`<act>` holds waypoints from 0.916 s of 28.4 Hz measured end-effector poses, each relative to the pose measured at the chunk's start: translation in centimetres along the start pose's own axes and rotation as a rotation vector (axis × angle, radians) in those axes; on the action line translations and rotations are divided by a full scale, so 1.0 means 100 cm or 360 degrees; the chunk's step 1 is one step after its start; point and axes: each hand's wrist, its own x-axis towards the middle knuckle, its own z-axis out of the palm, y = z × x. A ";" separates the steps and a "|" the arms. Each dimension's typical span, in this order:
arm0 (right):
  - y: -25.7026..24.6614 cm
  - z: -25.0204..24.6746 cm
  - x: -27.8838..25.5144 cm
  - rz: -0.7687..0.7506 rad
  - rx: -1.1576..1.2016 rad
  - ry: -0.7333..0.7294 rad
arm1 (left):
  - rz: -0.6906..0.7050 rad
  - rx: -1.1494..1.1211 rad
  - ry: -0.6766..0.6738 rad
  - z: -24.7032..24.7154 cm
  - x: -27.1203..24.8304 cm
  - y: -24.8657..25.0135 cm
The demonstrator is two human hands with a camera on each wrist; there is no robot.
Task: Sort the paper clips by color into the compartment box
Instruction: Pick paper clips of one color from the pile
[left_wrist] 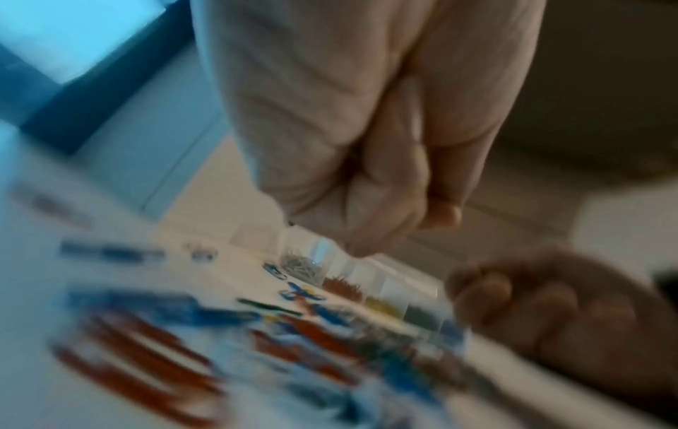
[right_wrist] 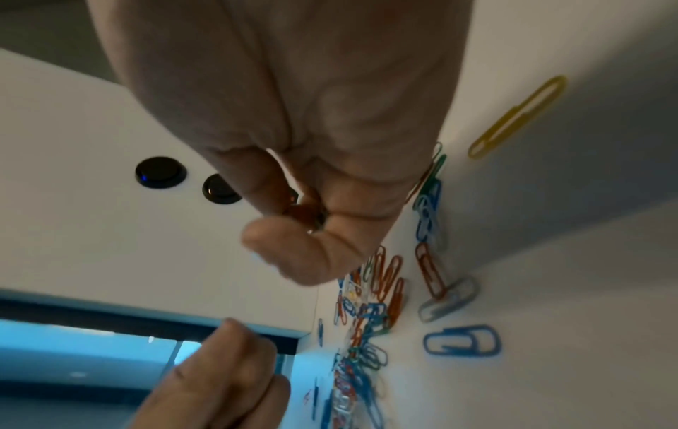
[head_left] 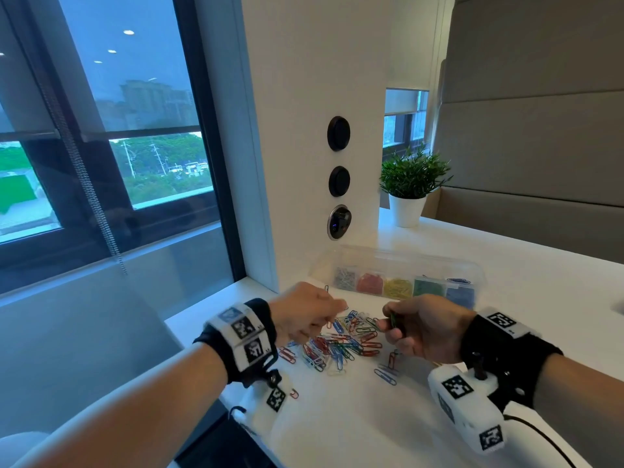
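A white desk (head_left: 422, 417) is seen in the lower half of the head view, its left edge running diagonally from lower left up to a white pillar (head_left: 314, 96). Against the pillar's foot, right of centre, the clear compartment box (head_left: 401, 282) is set, well back from the desk's near edge. Five compartments are filled, from left to right, with silver, red, yellow, green and blue clips. A loose pile of paper clips (head_left: 341, 342) is spread in the middle of the frame, just in front of the box, with stray clips scattered toward the near edge. Open desk surface is left in the lower centre and to the right of the pile. A potted plant (head_left: 410, 187) stands in the upper right, well apart from the box.

The left hand (head_left: 304, 315) is held over the pile's left side, knuckles up, fingers curled inward; in the blurred left wrist view the grip is seen clenched, and whether anything is held inside cannot be told. The right hand (head_left: 422, 329) is held over the pile's right side, and a green paper clip (head_left: 393, 320) is pinched between its thumb and forefinger, upright above the pile. Further curled fingers are seen in the right wrist view. Black wristbands with square coded markers are worn on both wrists; no readable writing is shown.
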 end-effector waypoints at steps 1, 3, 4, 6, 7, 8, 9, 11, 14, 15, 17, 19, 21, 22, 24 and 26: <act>0.001 0.001 0.002 0.0000 -0.0112 0.0021 | 0.0085 0.0465 0.0049 0.003 0.003 0.000; 0.003 0.002 0.007 -0.0032 -0.0463 0.0146 | 0.0261 0.1155 0.0033 0.009 0.011 -0.002; 0.004 0.003 0.009 -0.0050 -0.0698 0.0218 | 0.0295 0.1330 0.0009 0.011 0.013 -0.003; 0.004 0.007 0.009 -0.0112 -0.1202 0.0281 | 0.0319 0.1506 -0.0013 0.013 0.015 -0.002; 0.003 0.010 0.008 -0.0170 -0.1480 0.0275 | 0.0337 0.1555 -0.0019 0.014 0.016 -0.002; 0.001 0.013 0.009 -0.0251 -0.1746 0.0259 | 0.0354 0.1584 -0.0021 0.013 0.018 -0.002; 0.000 0.016 0.011 -0.0347 -0.1961 0.0241 | 0.0372 0.1591 -0.0021 0.013 0.020 -0.002; 0.000 0.024 0.015 -0.0523 -0.2199 0.0215 | 0.0386 0.1538 -0.0020 0.009 0.022 -0.001; 0.003 0.035 0.024 -0.0629 -0.2328 0.0224 | 0.0347 0.1300 0.0052 -0.003 0.022 -0.001; 0.004 0.038 0.026 -0.0638 -0.2348 0.0236 | 0.0337 0.1199 0.0064 -0.008 0.021 -0.001; 0.005 0.042 0.030 -0.0628 -0.2404 0.0242 | 0.0295 0.1010 0.0074 -0.016 0.017 0.000; 0.007 0.044 0.033 -0.0631 -0.2484 0.0235 | 0.0172 0.0738 0.0042 -0.023 0.011 0.000; 0.008 0.044 0.034 -0.0656 -0.2522 0.0244 | 0.0058 0.0356 -0.0047 -0.028 0.007 -0.001; 0.007 0.042 0.034 -0.0672 -0.2507 0.0243 | 0.0019 0.0159 -0.0081 -0.029 0.006 -0.002; 0.003 0.037 0.033 -0.0686 -0.2365 0.0232 | -0.0024 -0.0153 -0.0063 -0.031 0.006 -0.002; -0.002 0.030 0.031 -0.0651 -0.2111 0.0231 | -0.0047 -0.0287 -0.0004 -0.031 0.007 -0.002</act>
